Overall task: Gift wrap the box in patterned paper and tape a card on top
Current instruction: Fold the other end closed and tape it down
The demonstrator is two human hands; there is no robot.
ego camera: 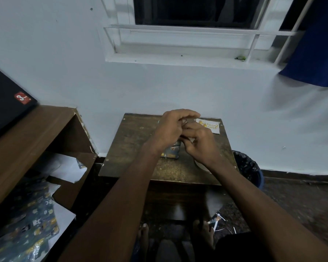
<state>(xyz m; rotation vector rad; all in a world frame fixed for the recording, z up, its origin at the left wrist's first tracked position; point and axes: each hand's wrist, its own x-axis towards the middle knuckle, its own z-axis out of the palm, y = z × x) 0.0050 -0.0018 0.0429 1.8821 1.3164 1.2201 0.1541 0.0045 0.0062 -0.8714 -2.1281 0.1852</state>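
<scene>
Both bare forearms are reaching forward and converging at centre. The left hand (171,127) and right hand (199,142) are meeting, fingers curled and touching; whether they are pinching anything is unclear.

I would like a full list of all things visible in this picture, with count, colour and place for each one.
wrapped box: one, dark patterned paper, middle of the table, partly hidden by the hands
card: one, white with yellow marks, far right corner of the table
table: one, dark brown, against the wall
wrapping paper: loose sheets, dark blue with a pattern, shelf at lower left
shelf unit: one, brown, left
bin: one, black liner, right of the table
curtain: one, blue, upper right
window: one, white frame, top
left hand: fingers curled, over the box
right hand: fingers curled, meeting the left hand; what they hold is unclear
</scene>
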